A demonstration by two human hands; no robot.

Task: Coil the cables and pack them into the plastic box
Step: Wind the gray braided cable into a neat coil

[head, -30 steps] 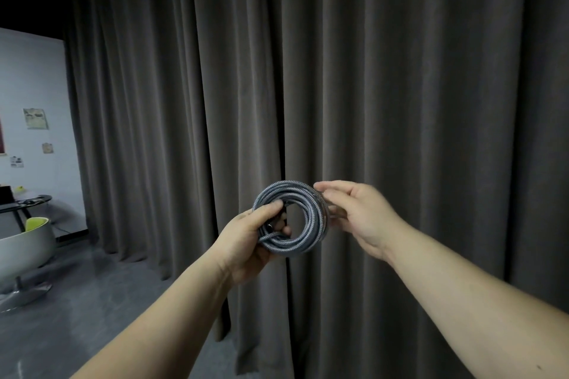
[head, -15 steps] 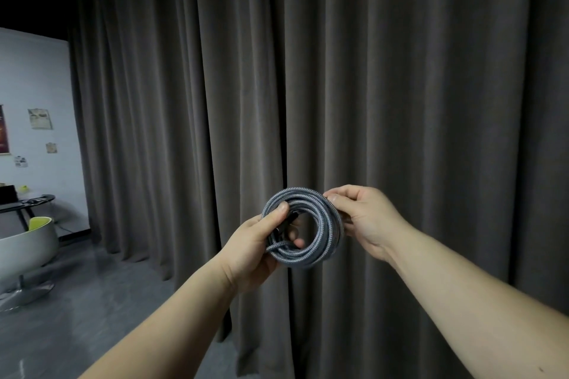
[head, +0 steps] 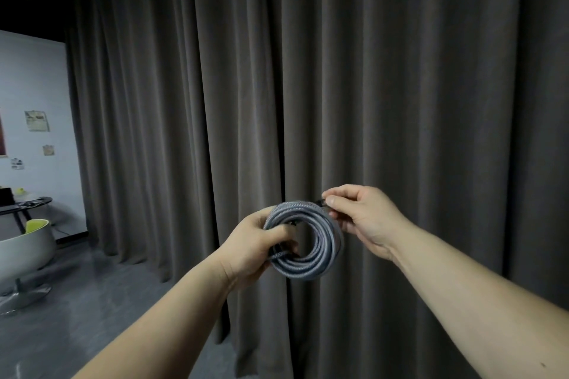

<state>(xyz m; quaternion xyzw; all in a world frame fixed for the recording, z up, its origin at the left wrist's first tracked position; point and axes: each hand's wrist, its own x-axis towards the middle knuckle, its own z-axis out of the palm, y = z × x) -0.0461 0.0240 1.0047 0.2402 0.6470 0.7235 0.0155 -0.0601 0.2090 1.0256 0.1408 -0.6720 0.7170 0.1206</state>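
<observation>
Before one curtain (head: pixel 400 101), left hand (head: pixel 252 248) grips one coiled cable (head: pixel 320 251); right hand (head: pixel 363 215) pinches its end

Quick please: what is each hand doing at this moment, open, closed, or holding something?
Left hand: closed around the coiled cable, gripping its left side.
Right hand: pinching the cable's dark end at the coil's top right.

The left hand (head: pixel 252 248) grips a round grey cable coil (head: pixel 308 243) (many loops). The right hand (head: pixel 361 215) pinches its dark end before a curtain (head: pixel 400 71).
</observation>
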